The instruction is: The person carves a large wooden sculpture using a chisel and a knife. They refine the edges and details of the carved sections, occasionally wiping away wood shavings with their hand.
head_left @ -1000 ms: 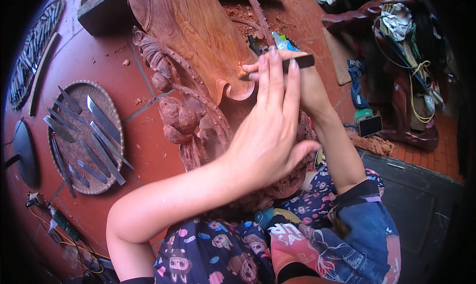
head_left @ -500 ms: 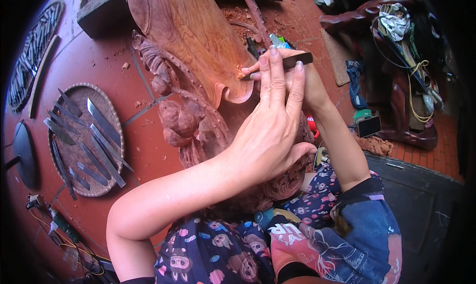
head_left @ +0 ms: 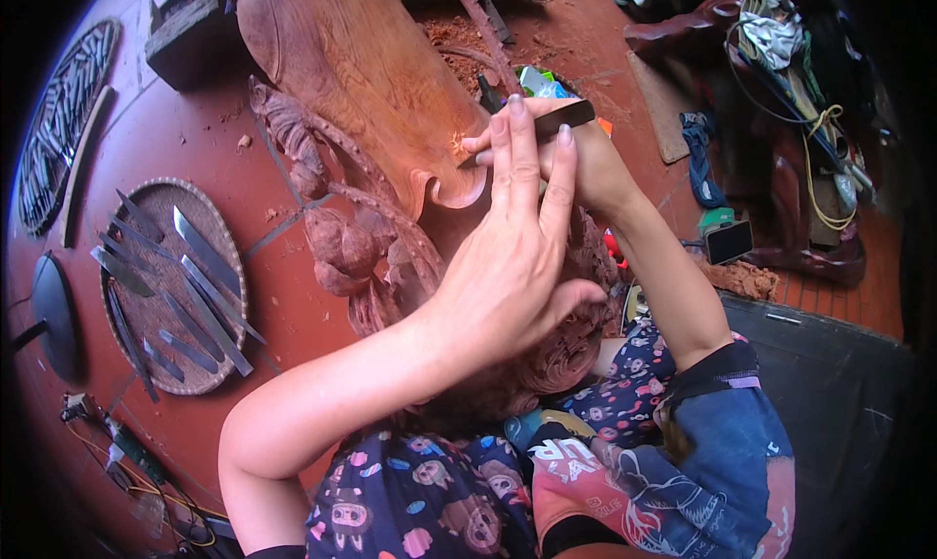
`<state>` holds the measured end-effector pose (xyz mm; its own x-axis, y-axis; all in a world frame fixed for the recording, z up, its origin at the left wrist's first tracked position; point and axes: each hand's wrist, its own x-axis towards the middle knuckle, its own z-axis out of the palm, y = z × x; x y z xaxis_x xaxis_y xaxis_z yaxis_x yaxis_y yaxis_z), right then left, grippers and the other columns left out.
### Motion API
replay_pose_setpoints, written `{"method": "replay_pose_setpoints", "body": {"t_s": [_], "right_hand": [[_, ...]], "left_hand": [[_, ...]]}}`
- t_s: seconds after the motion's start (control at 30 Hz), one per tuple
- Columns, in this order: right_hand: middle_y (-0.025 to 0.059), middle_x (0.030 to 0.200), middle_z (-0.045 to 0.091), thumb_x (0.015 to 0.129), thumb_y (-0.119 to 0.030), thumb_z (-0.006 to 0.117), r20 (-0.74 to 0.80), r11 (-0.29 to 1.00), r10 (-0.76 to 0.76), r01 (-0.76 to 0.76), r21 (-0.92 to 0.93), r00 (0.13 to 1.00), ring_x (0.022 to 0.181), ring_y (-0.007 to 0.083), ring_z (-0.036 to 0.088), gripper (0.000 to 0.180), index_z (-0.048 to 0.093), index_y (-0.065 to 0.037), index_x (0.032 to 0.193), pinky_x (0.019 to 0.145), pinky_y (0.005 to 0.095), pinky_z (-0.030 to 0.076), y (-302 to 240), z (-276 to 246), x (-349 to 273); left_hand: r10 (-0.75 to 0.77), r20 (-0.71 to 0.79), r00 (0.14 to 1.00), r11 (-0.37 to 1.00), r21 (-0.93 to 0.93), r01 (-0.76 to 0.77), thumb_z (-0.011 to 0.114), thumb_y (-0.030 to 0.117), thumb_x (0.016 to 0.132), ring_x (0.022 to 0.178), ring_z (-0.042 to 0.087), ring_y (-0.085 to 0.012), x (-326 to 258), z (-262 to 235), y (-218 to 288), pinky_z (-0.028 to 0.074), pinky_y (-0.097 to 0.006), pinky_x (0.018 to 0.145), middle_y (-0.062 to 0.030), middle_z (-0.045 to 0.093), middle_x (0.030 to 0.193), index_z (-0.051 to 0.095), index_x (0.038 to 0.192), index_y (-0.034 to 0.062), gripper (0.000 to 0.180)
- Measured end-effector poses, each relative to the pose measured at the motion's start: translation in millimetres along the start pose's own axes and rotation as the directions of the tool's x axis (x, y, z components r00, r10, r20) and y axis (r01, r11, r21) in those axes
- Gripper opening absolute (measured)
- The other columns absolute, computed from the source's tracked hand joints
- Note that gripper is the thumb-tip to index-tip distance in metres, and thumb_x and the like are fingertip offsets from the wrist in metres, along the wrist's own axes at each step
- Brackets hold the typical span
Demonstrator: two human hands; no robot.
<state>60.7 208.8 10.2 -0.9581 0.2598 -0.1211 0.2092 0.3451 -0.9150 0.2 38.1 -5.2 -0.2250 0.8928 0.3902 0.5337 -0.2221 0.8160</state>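
A dark, flat carving chisel (head_left: 563, 118) is gripped in my right hand (head_left: 591, 166). Its tip meets the smooth reddish-brown wood carving (head_left: 361, 81) just above a curled edge, where small fresh shavings (head_left: 459, 144) stand up. My left hand (head_left: 508, 242) crosses in front, its long fingers stretched out and laid over the chisel and the right hand. The left thumb points away to the right. Part of the right hand's grip is hidden behind the left fingers. Carved knobs and stems (head_left: 342, 232) run along the carving's left side.
On the tiled floor to the left, a round woven tray (head_left: 176, 193) holds several chisel blades. Beyond it lies another tray of tools (head_left: 68, 120). A black pan-like object (head_left: 56, 315) and power cords (head_left: 137, 481) sit lower left. Glossy dark wooden furniture (head_left: 791, 198) stands at right.
The whole view has shifted slightly, with the carving and both hands a little farther left. The chisel tip stays at the same carved edge; both hands keep their hold.
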Motion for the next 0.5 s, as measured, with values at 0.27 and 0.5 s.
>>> {"method": "replay_pose_setpoints", "body": {"t_s": [0.27, 0.5], "right_hand": [[0.0118, 0.093, 0.074, 0.094, -0.004, 0.067, -0.038, 0.991, -0.074, 0.078, 0.113, 0.997, 0.086, 0.0171, 0.073, 0.019, 0.071, 0.005, 0.110, 0.076, 0.0276, 0.060, -46, -31, -7], [0.0091, 0.093, 0.073, 0.089, -0.001, 0.071, -0.048, 0.977, -0.083, 0.091, 0.195, 0.995, 0.075, 0.0128, 0.069, 0.014, 0.073, 0.003, 0.102, 0.071, 0.0240, 0.056, -10, -38, -2]], "left_hand": [[0.303, 0.258, 0.918, 0.920, -0.329, -0.211, 0.067, 0.019, 0.089, 0.130, 0.053, -0.0375, -17, -29, 25, 0.043, -0.048, 0.110, -0.0249, 0.051, 0.141, 0.039, 0.148, -0.0002, 0.068], [0.039, 0.440, 0.897, 0.984, -0.173, 0.042, 0.077, 0.021, 0.083, 0.097, 0.072, -0.0310, -40, -44, 23, 0.059, -0.040, 0.088, -0.0158, 0.072, 0.106, 0.065, 0.127, 0.0051, 0.048]]}}
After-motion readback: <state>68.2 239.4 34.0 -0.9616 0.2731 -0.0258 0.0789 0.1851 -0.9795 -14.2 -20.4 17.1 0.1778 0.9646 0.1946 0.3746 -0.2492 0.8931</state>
